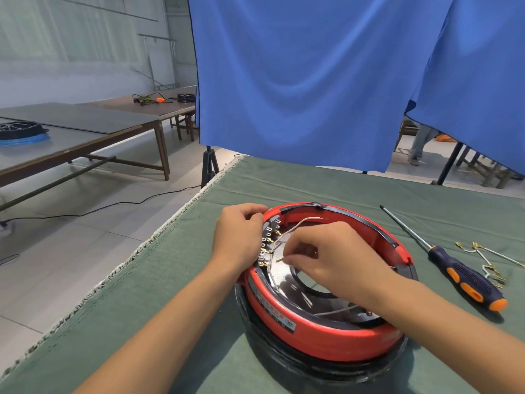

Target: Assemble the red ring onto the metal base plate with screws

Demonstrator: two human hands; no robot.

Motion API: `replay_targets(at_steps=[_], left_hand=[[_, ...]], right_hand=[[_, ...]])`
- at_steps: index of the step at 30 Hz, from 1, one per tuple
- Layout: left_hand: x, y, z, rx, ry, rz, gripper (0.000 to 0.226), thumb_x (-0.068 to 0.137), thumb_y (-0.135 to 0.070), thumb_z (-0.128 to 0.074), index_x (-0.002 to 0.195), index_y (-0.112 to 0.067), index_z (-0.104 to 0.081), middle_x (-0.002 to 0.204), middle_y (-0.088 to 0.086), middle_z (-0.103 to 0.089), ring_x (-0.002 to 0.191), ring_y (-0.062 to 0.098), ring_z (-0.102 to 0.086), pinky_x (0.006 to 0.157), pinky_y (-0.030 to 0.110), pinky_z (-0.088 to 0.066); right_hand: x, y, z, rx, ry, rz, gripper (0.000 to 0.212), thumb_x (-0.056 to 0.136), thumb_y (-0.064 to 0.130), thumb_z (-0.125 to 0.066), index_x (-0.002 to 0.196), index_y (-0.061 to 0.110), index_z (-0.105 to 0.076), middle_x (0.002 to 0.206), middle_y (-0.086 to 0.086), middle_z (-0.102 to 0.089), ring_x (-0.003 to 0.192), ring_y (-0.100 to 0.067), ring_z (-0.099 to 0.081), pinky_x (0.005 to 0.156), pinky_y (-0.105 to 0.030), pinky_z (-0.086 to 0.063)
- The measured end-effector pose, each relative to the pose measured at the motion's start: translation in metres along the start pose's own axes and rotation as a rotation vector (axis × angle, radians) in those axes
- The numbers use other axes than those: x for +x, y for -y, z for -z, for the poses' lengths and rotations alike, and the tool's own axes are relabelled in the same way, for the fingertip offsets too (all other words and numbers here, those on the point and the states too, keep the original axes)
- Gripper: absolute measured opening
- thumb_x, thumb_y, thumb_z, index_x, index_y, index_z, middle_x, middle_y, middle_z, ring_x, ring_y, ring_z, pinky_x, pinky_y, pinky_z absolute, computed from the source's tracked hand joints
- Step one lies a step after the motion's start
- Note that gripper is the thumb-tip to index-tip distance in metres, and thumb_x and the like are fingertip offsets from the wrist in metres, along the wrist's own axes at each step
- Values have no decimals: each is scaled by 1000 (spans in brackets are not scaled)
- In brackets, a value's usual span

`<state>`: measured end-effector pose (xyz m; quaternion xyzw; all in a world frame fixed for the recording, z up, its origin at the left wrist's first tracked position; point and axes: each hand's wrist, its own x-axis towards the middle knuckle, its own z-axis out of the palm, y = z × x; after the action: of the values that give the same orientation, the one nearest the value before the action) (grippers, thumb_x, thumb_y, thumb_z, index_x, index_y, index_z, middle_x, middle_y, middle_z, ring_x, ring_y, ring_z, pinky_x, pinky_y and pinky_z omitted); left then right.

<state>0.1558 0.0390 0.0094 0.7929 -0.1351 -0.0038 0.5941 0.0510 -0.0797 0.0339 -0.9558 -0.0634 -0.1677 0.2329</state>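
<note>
Nearest the camera, the red ring [318,334] sits flat on a black housing [312,368] on the green-covered table [176,294], its opening facing up; the shiny metal base plate [287,277] shows inside it, partly hidden by the right forearm. The right hand [332,260] reaches into the ring, fingers curled, apparently pinching a thin wire [279,259], though the grip is hard to make out. The left hand [241,237] curls over the ring's left rim beside a row of brass terminals [268,241]. To the right lies a screwdriver [451,265], tip pointing away, beside loose terminal wires [488,263]. Behind hangs a blue curtain [326,81].
</note>
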Motion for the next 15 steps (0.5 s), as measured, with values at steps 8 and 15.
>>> replay_targets(at_steps=[8,15], left_hand=[[-1,-1,1,2,5,7,26,89,-8,-51,98,-14,-75,95,0,-73,92,17,-66,90,37,-52],[-1,-2,0,5,-1,12,27,89,-8,-51,100,-14,-75,99,1,-74,96,18,-66,91,38,-51]], right_hand=[[-9,-1,1,-51,-216,154,10,75,8,-78,81,14,-73,78,6,-73,66,-9,-67,63,-34,-57],[-9,1,2,-48,-238,153,15,70,2,-80,77,13,-72,73,5,-70,65,-13,-65,61,-38,-56]])
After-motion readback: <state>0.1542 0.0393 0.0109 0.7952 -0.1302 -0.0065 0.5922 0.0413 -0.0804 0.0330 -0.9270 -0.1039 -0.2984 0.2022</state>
